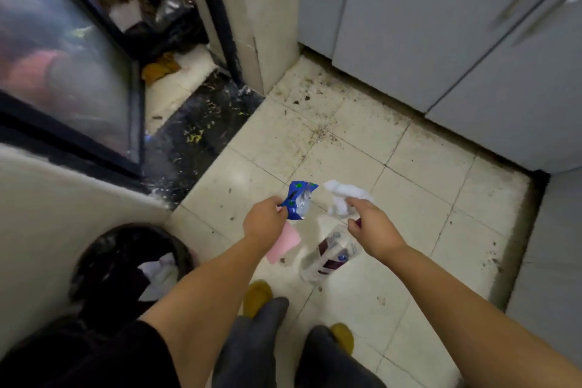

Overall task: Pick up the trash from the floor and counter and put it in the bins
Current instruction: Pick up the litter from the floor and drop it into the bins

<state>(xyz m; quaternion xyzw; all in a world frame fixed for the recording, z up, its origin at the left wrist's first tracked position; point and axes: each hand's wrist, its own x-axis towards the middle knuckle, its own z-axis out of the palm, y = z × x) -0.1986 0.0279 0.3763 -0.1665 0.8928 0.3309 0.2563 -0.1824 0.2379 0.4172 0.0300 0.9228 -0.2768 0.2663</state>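
Observation:
My left hand point(264, 221) pinches a crumpled blue and silver snack wrapper point(298, 200) above the tiled floor. Just right of it, my right hand point(373, 227) grips a crumpled white tissue point(341, 195). Below the hands, a clear plastic bottle with a dark red label point(330, 253) lies on the floor, and a pink paper point(282, 244) lies beside it, partly hidden by my left wrist. A round bin with a black liner point(126, 261) stands at the lower left, against the wall, holding white paper.
Grey cabinet doors point(441, 41) line the far and right sides. A dark-framed glass door point(72, 72) stands open at the left over a black threshold point(201, 126). Dirt specks litter the tiles near the cabinets. My feet in yellow slippers point(256, 296) stand below the bottle.

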